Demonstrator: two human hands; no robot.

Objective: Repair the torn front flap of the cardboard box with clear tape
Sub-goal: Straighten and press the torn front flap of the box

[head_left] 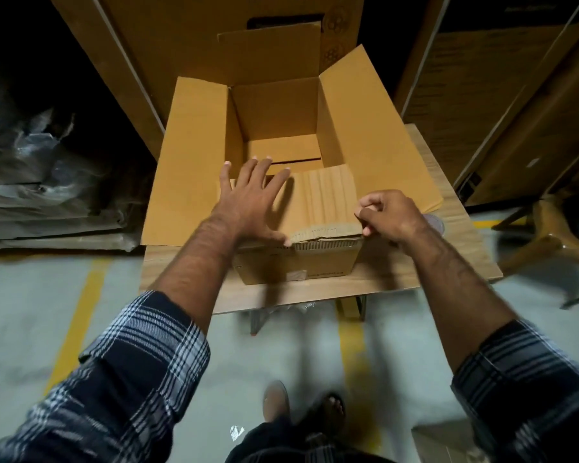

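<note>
On a wood-grain table (448, 235), the left hand (253, 202) presses flat on the corrugated front flap (321, 202); the right hand (390, 213) pinches its ragged torn corner.

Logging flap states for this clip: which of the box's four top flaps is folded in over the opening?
The front flap, nearest the person, under the left hand. Its bottom edge is ragged; the other three stand open.

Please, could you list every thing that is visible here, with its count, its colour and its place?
cardboard box: one, brown, open, on the table
front flap: one, brown, torn along its fold, folded inward
table: one, light wood, under the box
large cartons: two or more, brown, behind
plastic-wrapped stack: one, grey, left
chair: one, wooden, right
floor lines: yellow
left hand: flat on the flap
right hand: pinching the flap's right corner
</note>
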